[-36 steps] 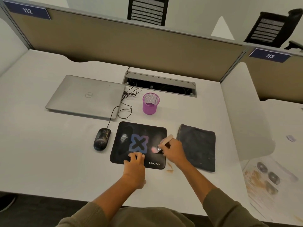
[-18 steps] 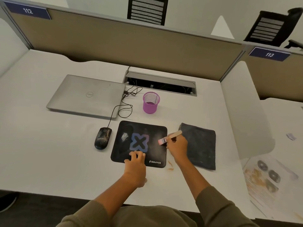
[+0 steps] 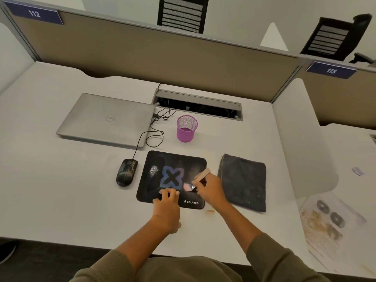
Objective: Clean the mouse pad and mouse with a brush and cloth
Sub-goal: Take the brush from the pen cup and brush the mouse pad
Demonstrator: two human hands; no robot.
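A right hand [image 3: 209,187] is gripping a small brush [image 3: 196,180], its pink bristles touching the mouse pad [image 3: 173,159] lying on the white worktop [image 3: 61,190], while the left hand [image 3: 167,208] is pressing straight fingers [image 3: 168,193] on the pad's near edge. The mouse [image 3: 126,172] is sitting just left, a dark cloth [image 3: 243,181] right.

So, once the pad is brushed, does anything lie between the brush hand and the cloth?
Nothing visible does. The right hand, gripping the brush, is at the mouse pad's right edge, and the folded dark cloth lies just to its right across bare desk.
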